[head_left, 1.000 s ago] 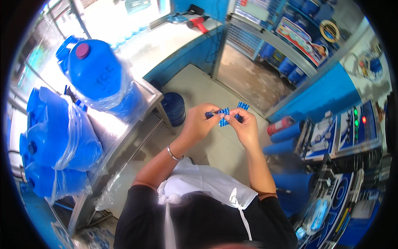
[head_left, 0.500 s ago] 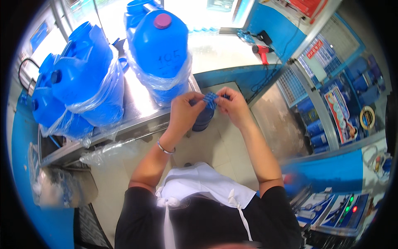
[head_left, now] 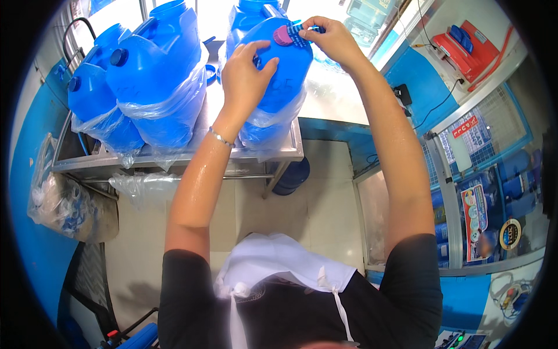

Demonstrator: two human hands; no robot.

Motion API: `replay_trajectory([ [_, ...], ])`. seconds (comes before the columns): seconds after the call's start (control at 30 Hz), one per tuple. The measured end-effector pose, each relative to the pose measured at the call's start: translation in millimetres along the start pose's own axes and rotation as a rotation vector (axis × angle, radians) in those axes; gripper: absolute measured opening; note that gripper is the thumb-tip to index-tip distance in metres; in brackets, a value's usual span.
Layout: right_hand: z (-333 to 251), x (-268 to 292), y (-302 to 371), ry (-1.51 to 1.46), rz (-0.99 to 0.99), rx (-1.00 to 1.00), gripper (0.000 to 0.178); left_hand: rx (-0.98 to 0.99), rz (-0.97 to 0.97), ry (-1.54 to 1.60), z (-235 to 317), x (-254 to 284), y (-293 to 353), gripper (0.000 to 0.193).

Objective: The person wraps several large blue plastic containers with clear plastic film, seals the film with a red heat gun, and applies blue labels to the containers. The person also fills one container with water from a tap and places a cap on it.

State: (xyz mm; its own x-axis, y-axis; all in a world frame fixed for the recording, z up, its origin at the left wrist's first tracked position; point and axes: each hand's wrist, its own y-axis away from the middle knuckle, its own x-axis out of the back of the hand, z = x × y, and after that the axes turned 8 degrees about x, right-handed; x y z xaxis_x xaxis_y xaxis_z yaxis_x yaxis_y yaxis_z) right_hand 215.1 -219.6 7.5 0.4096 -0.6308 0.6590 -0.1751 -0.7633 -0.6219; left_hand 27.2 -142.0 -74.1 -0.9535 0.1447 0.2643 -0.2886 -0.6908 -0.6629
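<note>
A large blue water jug (head_left: 283, 75) with a pink cap (head_left: 283, 36) stands on the metal counter, its lower part wrapped in clear plastic. My right hand (head_left: 332, 39) pinches a small blue patterned plastic seal band (head_left: 298, 36) against the right side of the cap. Over the jug's left side, my left hand (head_left: 244, 74) has its thumb and forefinger spread. A small dark patterned bit shows by its fingers; whether the hand holds it, I cannot tell.
More blue jugs (head_left: 160, 72) in clear plastic stand at the left of the metal counter (head_left: 221, 156). Under it is a dark blue round container (head_left: 292, 176). A glazed door (head_left: 456, 192) stands at the right. Plastic bags (head_left: 64, 198) hang at the left.
Both hands have moved forward and apart, from in front of the counter to the capped jug. The seal band, formerly between both hands, is now at the pink cap in my right hand.
</note>
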Motion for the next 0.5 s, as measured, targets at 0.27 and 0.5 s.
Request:
replay_trajectory([
  [0.27,-20,-5,-15,0.179,-0.169,0.148,0.017,-0.197,0.024,-0.177,-2,-12,-37,0.054],
  [0.5,-25,-5,-10,0.206,-0.147,0.239,0.019,-0.215,-0.005,-0.118,-7,-24,-49,0.047],
])
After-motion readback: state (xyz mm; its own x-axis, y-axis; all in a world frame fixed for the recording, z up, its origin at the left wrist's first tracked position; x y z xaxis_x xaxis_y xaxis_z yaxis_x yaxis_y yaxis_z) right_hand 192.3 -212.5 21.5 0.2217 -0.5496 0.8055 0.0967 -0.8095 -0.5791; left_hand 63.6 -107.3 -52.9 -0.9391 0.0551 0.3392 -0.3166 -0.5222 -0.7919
